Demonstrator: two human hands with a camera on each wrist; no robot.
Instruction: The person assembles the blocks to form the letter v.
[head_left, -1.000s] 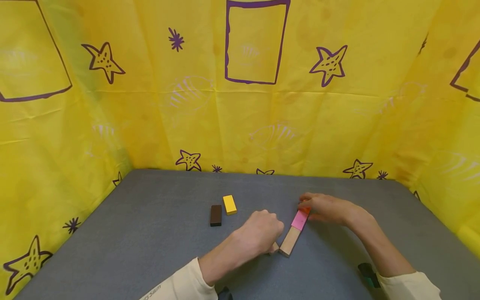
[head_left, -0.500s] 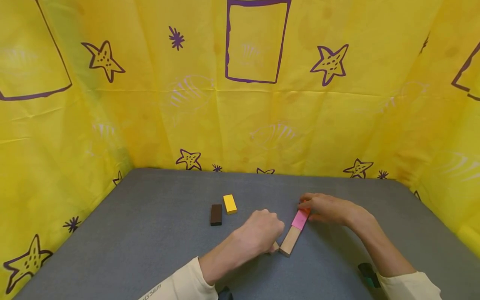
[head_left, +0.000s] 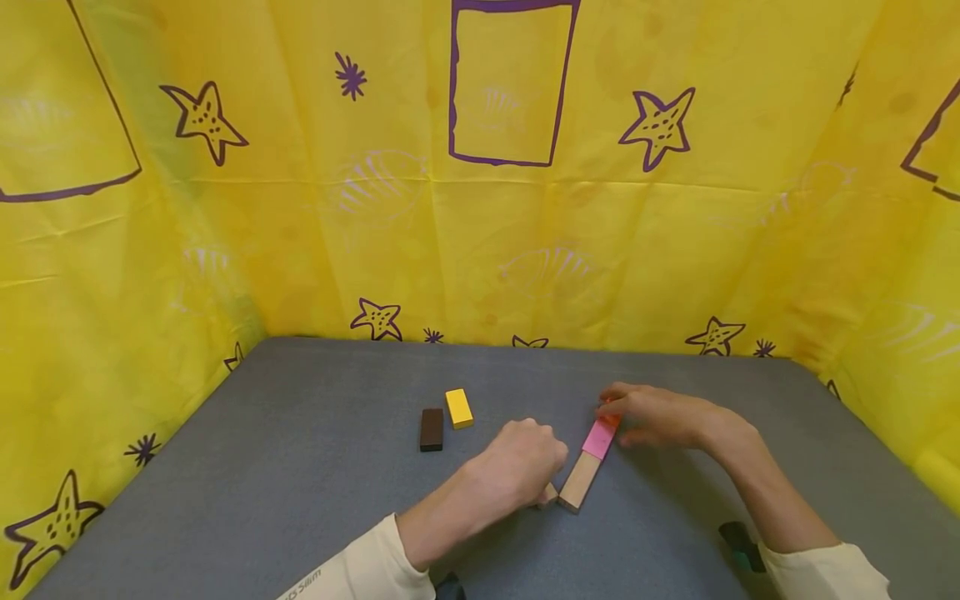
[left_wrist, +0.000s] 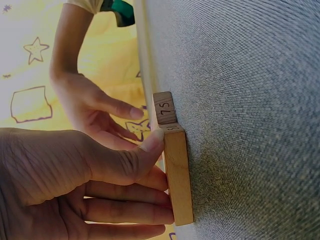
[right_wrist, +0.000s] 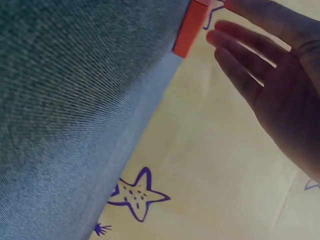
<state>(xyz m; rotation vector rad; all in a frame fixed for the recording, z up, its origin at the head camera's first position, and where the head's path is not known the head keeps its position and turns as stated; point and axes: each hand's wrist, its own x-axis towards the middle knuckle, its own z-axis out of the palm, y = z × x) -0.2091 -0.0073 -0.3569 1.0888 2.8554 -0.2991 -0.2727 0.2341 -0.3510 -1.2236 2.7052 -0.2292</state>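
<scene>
A row of blocks slants away on the grey table: a plain wooden block point(head_left: 580, 481) nearest, a pink block point(head_left: 600, 437) beyond it, then an orange-red block point(right_wrist: 189, 35). At the near end, my left hand point(head_left: 517, 462) pinches another plain wooden block point(left_wrist: 178, 177) lying at an angle, its corner right at the row's end. Thumb and fingertips show on that block in the left wrist view; from above the hand hides most of it. My right hand point(head_left: 663, 418) hovers around the orange-red block, fingers extended, with a gap beside it in the right wrist view.
A dark brown block point(head_left: 431, 430) and a yellow block point(head_left: 459, 408) lie left of the row on the grey table point(head_left: 247, 492). Yellow cloth point(head_left: 487, 242) with drawn starfish and fish encloses the table at the back and sides.
My right hand and wrist have shifted slightly, the fingers easing a little off the orange-red block. My left hand and the blocks stay where they were.
</scene>
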